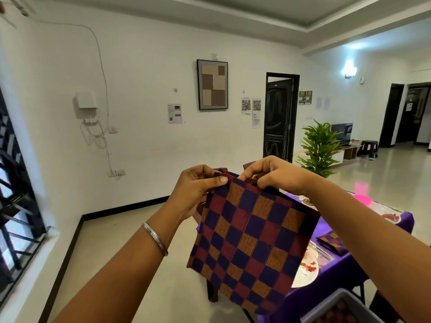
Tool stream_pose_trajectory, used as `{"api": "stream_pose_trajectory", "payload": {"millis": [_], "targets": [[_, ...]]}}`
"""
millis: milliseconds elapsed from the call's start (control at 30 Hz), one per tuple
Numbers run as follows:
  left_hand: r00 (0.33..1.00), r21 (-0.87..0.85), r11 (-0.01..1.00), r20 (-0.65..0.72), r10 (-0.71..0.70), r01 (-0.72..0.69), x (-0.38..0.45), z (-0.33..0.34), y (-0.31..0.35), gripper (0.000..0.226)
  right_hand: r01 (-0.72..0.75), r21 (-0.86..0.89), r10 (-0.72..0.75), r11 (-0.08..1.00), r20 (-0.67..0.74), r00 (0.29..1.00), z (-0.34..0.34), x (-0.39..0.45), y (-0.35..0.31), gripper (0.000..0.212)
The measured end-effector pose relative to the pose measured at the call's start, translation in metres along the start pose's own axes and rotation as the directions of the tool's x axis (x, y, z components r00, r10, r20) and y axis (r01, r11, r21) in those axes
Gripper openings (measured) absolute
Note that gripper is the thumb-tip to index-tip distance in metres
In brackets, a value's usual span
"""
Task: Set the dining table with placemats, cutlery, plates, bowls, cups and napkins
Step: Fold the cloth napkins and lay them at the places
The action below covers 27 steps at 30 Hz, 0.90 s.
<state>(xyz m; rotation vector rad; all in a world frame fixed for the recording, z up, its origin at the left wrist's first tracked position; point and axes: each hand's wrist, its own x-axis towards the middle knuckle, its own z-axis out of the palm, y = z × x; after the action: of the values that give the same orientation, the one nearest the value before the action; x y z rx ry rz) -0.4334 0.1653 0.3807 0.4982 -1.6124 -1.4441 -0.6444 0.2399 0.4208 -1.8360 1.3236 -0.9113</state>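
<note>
A checked napkin [251, 241] in navy, maroon and orange hangs in the air in front of me, held by its top edge. My left hand [196, 190] pinches the top left corner and my right hand [277, 174] grips the top right part. Behind it stands the dining table [326, 283] under a purple cloth. On the table lie a white plate with a red pattern [306, 269], a folded checked napkin [332, 242], another patterned plate [389, 214] and a pink cup [362, 198]. The hanging napkin hides much of the table.
A grey crate [338, 306] sits at the bottom right edge. A dark wooden chair [211, 290] stands behind the napkin. A potted plant [319, 148] is beyond the table. A barred window [16, 206] lines the left wall. Tiled floor stretches left and far right.
</note>
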Motion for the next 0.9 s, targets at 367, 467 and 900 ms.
{"api": "stream_pose_trajectory", "payload": {"millis": [367, 467, 900], "targets": [[0.913, -0.294, 0.949, -0.407, -0.021, -0.109, 0.016, -0.050, 0.001, 0.022, -0.096, -0.364, 0.112, 0.926, 0.023, 0.993, -0.022, 0.005, 0.023, 0.068], [0.905, -0.273, 0.958, -0.424, -0.034, -0.092, 0.018, -0.068, -0.003, 0.028, -0.060, -0.308, 0.055, 0.949, -0.025, 0.998, -0.027, 0.010, 0.029, 0.060], [0.895, -0.240, 0.968, -0.444, -0.042, -0.074, 0.011, -0.097, -0.011, 0.012, 0.317, 0.118, -0.189, 0.941, -0.593, 0.782, -0.026, 0.043, 0.037, 0.025]]}}
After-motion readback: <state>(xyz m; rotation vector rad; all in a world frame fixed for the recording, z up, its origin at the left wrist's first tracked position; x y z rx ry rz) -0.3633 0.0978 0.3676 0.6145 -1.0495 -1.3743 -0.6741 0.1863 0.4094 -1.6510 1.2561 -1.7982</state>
